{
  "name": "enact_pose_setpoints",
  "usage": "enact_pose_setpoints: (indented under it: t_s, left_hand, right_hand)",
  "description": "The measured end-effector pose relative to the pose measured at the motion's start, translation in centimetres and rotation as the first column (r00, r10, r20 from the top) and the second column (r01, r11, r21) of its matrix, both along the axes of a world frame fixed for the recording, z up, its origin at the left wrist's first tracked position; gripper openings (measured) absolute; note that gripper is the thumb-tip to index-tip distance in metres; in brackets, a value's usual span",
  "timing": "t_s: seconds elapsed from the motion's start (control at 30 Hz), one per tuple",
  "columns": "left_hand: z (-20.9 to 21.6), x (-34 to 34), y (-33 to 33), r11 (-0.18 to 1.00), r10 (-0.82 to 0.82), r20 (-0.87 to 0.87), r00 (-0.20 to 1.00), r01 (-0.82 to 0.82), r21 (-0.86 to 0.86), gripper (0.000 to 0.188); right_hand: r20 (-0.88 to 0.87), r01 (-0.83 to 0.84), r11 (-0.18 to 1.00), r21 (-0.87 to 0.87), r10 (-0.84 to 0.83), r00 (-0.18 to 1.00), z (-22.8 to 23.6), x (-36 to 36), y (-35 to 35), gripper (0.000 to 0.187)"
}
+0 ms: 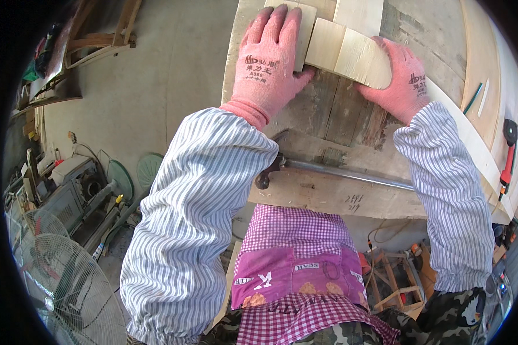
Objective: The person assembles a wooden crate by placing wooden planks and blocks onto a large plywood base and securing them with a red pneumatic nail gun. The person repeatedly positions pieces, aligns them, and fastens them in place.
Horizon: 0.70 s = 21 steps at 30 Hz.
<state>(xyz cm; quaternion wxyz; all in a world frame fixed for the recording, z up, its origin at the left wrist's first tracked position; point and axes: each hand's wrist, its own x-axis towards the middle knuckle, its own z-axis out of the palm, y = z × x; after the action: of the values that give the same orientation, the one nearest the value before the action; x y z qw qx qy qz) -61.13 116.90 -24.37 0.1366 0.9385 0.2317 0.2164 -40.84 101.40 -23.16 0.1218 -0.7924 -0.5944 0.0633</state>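
A grey floor [109, 75] spreads out on the left, with a big round fan [63, 287] near the bottom corner. The wooden worktop [316, 195] is old and scratched. The left hand [269, 69], in a pink glove, lies flat on a pale board [306, 37] near the top of the worktop, its fingers stretched out and not curled around it. Just beside that board is a wood block [357, 54] with a round end. The right hand [400, 77], in a pink glove too, grips the round end between its thumb and fingers. A hammer [351, 174] lies nearer the purple checked apron [296, 236], and its handle reaches to the right sleeve [452, 190].
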Motion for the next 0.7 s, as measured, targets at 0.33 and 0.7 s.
enact_pose_setpoints:
  t_s: [0.33, 0.7]
  left_hand:
    - [0.12, -0.27, 0.05, 1.0, 0.002, -0.007, 1.0, -0.002, -0.031, 0.091]
    - [0.44, -0.2, 0.1, 1.0, -0.017, -0.024, 1.0, 0.017, -0.012, 0.091]
  right_hand:
    - [-0.021, 0.004, 1.0, 0.006, -0.004, 1.0, 0.08, -0.2, 0.14, 0.085]
    - [-0.021, 0.001, 1.0, 0.008, -0.001, 1.0, -0.05, -0.01, 0.1, 0.085]
